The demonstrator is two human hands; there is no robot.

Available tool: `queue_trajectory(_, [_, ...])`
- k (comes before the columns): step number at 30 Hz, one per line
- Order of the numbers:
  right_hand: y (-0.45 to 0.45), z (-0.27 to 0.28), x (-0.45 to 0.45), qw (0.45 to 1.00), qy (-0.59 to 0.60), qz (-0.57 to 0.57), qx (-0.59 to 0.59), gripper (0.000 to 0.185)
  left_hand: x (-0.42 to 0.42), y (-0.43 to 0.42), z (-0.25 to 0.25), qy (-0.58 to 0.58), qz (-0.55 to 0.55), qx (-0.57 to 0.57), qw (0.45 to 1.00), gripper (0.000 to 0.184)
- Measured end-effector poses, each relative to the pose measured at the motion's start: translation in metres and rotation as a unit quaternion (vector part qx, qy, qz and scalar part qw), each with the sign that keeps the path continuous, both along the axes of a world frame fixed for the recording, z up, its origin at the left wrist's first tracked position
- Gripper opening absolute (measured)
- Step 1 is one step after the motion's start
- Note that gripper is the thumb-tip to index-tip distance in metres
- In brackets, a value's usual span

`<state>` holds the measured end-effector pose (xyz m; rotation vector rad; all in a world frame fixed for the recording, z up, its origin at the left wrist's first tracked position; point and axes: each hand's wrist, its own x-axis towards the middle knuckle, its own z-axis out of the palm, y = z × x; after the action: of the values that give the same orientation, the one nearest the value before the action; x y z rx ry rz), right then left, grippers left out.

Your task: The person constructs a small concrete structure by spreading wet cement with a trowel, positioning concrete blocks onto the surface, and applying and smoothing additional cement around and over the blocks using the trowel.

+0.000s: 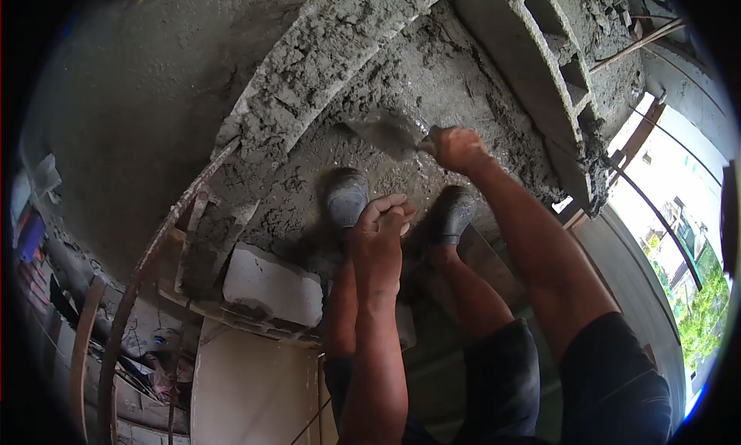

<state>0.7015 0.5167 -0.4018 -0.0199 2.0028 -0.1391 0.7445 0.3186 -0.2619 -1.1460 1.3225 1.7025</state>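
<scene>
My right hand is wrapped round the handle of a trowel. The trowel's blade is coated in wet mortar and blurred, just above the mortar-covered floor. My left hand hangs between my two shoes, its fingers loosely curled together, with nothing visible in them. To the upper left of the trowel runs a curved course of blocks topped with rough mortar. A hollow concrete block stands at the upper right, its cavities showing.
My grey shoes stand in the wet mortar. A pale block lies at lower left, near a rusty steel bar. Smooth wet cement spreads beyond the curve. Steel rods stick out at the right, beside an opening with greenery.
</scene>
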Motion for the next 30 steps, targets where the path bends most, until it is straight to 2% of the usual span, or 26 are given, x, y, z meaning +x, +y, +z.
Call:
queue_trajectory(1, [0.009, 0.017, -0.02, 1.0, -0.016, -0.005, 0.008, 0.055, -0.002, 0.001, 0.0, -0.002, -0.006, -0.003, 1.0, 0.024])
queue_trajectory(3, [0.041, 0.009, -0.019, 0.999, 0.047, -0.019, 0.0, 0.053, -0.004, 0.005, 0.002, 0.0, -0.016, -0.002, 1.0, 0.025])
queue_trajectory(7, [0.079, 0.018, -0.022, 0.997, 0.052, -0.061, 0.022, 0.049, -0.006, 0.007, 0.001, 0.009, -0.037, -0.006, 0.999, 0.025])
queue_trajectory(10, [0.103, 0.01, -0.007, 0.975, 0.106, -0.193, 0.014, 0.041, -0.009, 0.007, 0.0, -0.001, -0.039, -0.007, 0.999, 0.025])
queue_trajectory(11, [0.105, 0.014, -0.002, 0.976, 0.105, -0.193, 0.014, 0.041, -0.008, 0.008, 0.0, -0.001, -0.038, -0.008, 0.999, 0.025])
queue_trajectory(13, [0.107, 0.028, 0.013, 0.941, 0.111, -0.318, 0.036, 0.037, -0.009, 0.011, -0.002, -0.008, -0.036, 0.016, 0.999, 0.025])
queue_trajectory(15, [0.094, 0.044, 0.033, 0.948, 0.113, -0.274, -0.113, 0.034, -0.007, 0.014, -0.004, -0.005, -0.041, 0.019, 0.999, 0.025])
queue_trajectory(17, [0.072, 0.035, 0.046, 0.99, 0.042, -0.017, -0.137, 0.031, -0.005, 0.019, -0.005, -0.007, -0.048, 0.026, 0.998, 0.025])
queue_trajectory(19, [0.031, 0.03, 0.028, 0.997, -0.027, -0.048, -0.06, 0.032, -0.003, 0.018, -0.008, -0.018, -0.057, 0.017, 0.998, 0.026])
queue_trajectory(21, [0.028, -0.003, 0.009, 0.99, 0.004, -0.074, -0.12, 0.037, -0.001, 0.018, -0.011, -0.018, -0.07, 0.012, 0.997, 0.026])
queue_trajectory(23, [0.045, 0.01, -0.031, 0.986, 0.069, -0.068, -0.138, 0.045, -0.001, 0.014, -0.013, -0.019, -0.084, 0.003, 0.996, 0.026])
queue_trajectory(24, [0.064, 0.001, -0.037, 0.985, 0.06, -0.098, -0.131, 0.046, -0.001, 0.015, -0.011, -0.015, -0.074, 0.005, 0.997, 0.027])
queue_trajectory(26, [0.103, 0.001, -0.031, 0.984, 0.051, -0.125, -0.119, 0.048, 0.0, 0.015, -0.009, -0.011, -0.063, 0.014, 0.998, 0.027])
queue_trajectory(28, [0.132, 0.012, -0.029, 0.97, 0.086, -0.223, -0.052, 0.051, 0.0, 0.017, -0.008, -0.013, -0.065, 0.019, 0.998, 0.027])
queue_trajectory(30, [0.139, 0.034, -0.017, 0.965, 0.111, -0.231, -0.05, 0.05, 0.002, 0.017, -0.011, -0.014, -0.069, 0.02, 0.997, 0.027])
